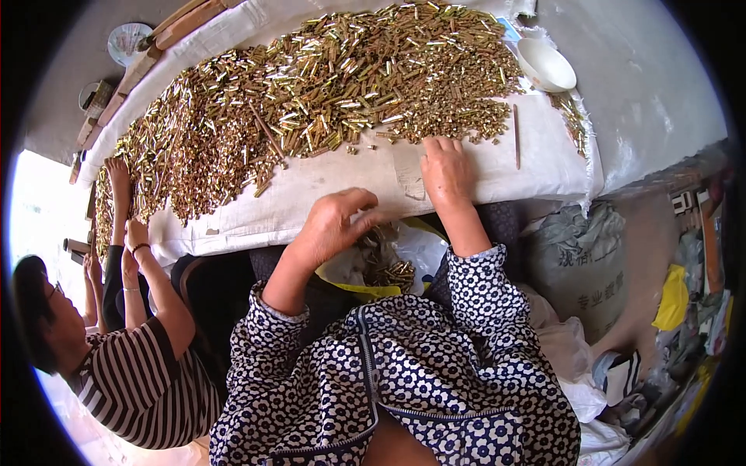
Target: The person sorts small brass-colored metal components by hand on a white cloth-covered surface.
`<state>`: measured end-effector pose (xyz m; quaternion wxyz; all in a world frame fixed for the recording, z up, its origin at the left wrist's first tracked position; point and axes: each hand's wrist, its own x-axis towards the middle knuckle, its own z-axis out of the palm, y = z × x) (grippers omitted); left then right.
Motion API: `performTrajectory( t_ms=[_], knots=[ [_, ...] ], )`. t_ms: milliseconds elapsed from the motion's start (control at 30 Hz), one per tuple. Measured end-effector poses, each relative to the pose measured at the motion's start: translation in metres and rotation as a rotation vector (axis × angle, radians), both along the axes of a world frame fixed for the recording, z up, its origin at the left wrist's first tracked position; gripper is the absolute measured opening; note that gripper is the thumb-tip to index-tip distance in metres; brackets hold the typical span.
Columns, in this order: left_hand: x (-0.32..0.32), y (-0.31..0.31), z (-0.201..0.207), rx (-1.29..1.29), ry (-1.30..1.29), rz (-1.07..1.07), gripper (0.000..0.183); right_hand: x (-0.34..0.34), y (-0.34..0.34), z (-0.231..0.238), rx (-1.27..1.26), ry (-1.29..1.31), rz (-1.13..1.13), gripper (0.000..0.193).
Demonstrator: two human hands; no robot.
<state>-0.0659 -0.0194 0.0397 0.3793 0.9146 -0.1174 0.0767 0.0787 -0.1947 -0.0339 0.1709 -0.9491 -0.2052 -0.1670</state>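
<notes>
A wide heap of small gold-coloured metal tubes and short pieces (334, 85) covers the cloth-topped table (311, 182). My right hand (448, 172) rests at the heap's near edge, its fingers laid down against the cloth beside the small pieces. Closer to me, my left hand (336, 221) hovers by the table's front edge, loosely bent, with a gap between thumb and fingers and nothing visible in it. Below it, between my knees, hangs an opened plastic bag (416, 248) with yellow edging. Metal tubes (392, 273) lie inside; my left hand hides part of the bag.
A white bowl (546, 65) stands at the table's right. One thin stick (516, 137) lies on the cloth, another stick (266, 130) in the heap. At left, a person in a striped shirt (148, 373) reaches to the heap. Sacks (583, 264) stand at right.
</notes>
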Motion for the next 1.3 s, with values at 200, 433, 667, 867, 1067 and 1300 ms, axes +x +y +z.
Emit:
performTrajectory(
  t_ms=[200,433,667,867,1067,1300],
  knots=[
    [0.072,0.007,-0.011,0.178,-0.219,0.197,0.007,-0.010,-0.001,0.006,0.148,-0.097,0.145,0.007],
    [0.122,0.012,-0.037,0.591,-0.201,0.186,0.017,-0.021,0.000,0.015,0.267,-0.108,0.163,0.005],
    [0.074,0.014,-0.028,-0.163,-0.015,0.182,0.012,-0.024,0.003,0.003,0.731,0.024,0.335,0.011],
    [0.031,0.022,-0.035,-0.545,0.243,0.220,0.008,-0.046,0.009,0.015,1.062,0.691,0.385,0.011],
    [0.018,0.012,-0.032,-0.729,0.301,0.189,0.008,-0.053,0.014,0.014,1.199,0.861,0.459,0.012],
    [0.012,0.011,-0.034,-0.811,0.283,0.176,0.005,-0.054,0.014,0.010,1.258,0.908,0.483,0.012]
  ],
)
